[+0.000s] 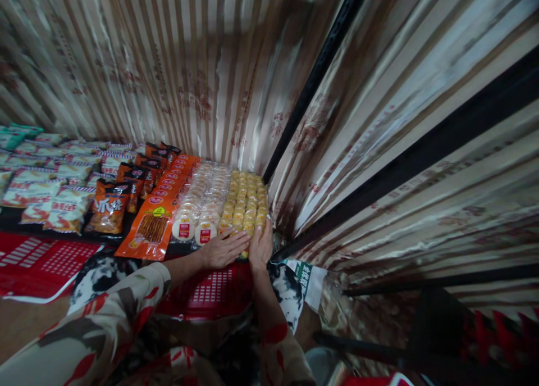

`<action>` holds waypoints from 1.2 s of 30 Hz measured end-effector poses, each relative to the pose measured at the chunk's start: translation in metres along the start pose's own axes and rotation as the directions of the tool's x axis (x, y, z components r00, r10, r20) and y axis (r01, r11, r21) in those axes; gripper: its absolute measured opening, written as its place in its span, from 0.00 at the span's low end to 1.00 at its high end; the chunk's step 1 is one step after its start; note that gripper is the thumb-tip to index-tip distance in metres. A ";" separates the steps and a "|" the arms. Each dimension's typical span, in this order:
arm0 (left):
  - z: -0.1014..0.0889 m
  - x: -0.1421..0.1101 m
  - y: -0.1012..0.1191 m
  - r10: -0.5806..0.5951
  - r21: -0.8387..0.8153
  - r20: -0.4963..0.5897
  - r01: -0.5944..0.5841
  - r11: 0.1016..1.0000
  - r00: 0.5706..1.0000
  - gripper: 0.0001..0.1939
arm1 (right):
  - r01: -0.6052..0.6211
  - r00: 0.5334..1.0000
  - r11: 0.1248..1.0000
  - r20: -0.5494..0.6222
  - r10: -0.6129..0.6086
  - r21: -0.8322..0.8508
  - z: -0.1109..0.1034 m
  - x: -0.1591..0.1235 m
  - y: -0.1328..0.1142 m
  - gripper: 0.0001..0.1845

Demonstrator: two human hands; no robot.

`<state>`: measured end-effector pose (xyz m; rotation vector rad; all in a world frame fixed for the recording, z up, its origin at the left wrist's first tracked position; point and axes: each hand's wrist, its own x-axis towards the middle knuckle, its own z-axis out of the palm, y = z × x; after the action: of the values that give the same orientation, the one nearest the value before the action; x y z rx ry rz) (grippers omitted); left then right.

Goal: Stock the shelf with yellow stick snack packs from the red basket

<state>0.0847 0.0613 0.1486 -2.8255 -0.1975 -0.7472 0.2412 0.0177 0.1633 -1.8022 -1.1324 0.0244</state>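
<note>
The yellow wrapped snacks (244, 198) stand in rows at the right end of the dark surface (101, 235). At their near edge, the left hand (225, 248) lies flat, fingers extended; the right hand (261, 244) presses their right side, fingers together. Left are round white crackers (196, 203), then orange packets (162, 206).

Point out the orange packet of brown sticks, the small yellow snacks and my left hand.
Orange packet of brown sticks (152, 228), head view, the sticks' window.
Small yellow snacks (242, 200), head view, middle of their rows.
Left hand (221, 250), head view, its back.
</note>
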 end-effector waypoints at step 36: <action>-0.009 0.010 -0.007 0.126 -0.061 0.101 -0.120 0.991 0.987 0.21 | -0.111 0.969 0.990 0.231 0.088 0.090 0.008 0.031 0.008 0.37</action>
<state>0.0879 0.0666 0.1629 -2.8992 -0.0186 -0.5875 0.2605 0.0441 0.1674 -1.7952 -1.1756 0.3499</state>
